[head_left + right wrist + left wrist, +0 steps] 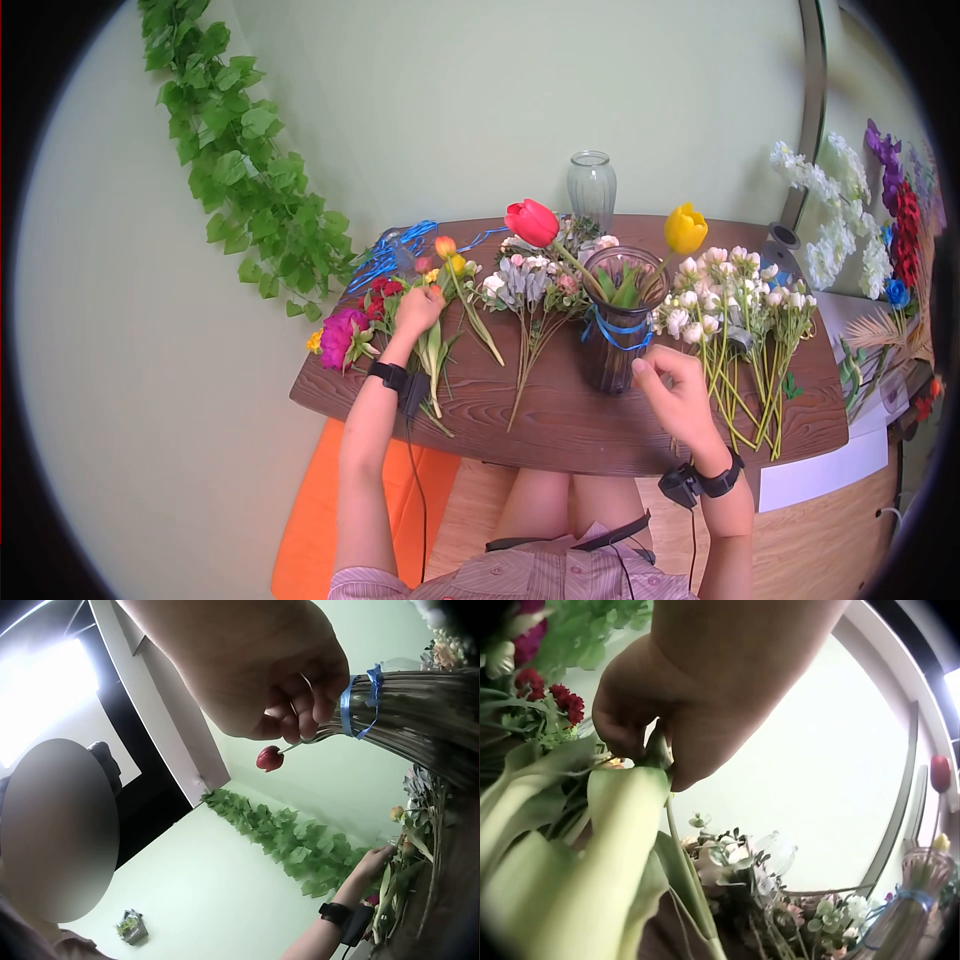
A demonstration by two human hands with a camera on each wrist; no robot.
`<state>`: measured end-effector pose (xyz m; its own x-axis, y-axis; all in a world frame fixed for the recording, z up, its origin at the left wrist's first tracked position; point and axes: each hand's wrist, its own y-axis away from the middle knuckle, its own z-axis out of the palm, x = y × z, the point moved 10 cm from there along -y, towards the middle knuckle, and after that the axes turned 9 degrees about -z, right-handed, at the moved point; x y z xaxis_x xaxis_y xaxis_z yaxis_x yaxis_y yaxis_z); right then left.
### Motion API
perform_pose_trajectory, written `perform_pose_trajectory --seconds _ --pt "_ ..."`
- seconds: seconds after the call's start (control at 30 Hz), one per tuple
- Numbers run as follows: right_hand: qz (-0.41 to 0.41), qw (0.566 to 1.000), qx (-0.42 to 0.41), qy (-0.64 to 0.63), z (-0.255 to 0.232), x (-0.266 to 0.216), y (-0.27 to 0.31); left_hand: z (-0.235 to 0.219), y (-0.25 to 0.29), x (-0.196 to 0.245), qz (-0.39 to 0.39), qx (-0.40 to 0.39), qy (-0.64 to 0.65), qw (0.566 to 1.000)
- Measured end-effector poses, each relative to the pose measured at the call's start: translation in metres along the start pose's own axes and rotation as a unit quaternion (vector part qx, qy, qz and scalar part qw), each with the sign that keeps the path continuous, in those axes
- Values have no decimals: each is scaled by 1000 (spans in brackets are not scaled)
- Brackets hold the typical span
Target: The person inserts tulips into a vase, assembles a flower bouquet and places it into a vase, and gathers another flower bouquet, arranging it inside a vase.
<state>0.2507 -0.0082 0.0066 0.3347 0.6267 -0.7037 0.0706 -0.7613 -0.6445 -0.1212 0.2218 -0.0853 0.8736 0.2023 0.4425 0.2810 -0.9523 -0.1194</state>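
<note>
"Pale green wall [480, 110] behind, dark wood surface [560, 445] below; what are your fingers doing?"

"My left hand [418, 312] is pinching a green stem [657, 750] among the flowers! My right hand [678, 392], fingers loosely curled, holds nothing, just beside the dark vase [610, 365]."

"And that vase?"

"Upright on the surface, red tulip [531, 223] and yellow tulip [686, 229] up top!"

Flower-arranging corner of a room, dark wooden table [545, 440], loose blooms, glass vases, leafy garland [235, 150], pale green wall [480, 100]
</note>
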Motion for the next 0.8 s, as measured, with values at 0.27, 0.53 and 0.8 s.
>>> perform_pose_trajectory --seconds 0.27,0.53,0.8 --pt "-1 1000 -8 -5 6 6 0 -51 15 27 93 126 -61 986" --pt "10 1000 -25 -12 11 6 1 -73 33 51 136 182 -149 963" --pt "14 998 -53 -6 18 5 1 -85 60 76 313 332 -322 829"
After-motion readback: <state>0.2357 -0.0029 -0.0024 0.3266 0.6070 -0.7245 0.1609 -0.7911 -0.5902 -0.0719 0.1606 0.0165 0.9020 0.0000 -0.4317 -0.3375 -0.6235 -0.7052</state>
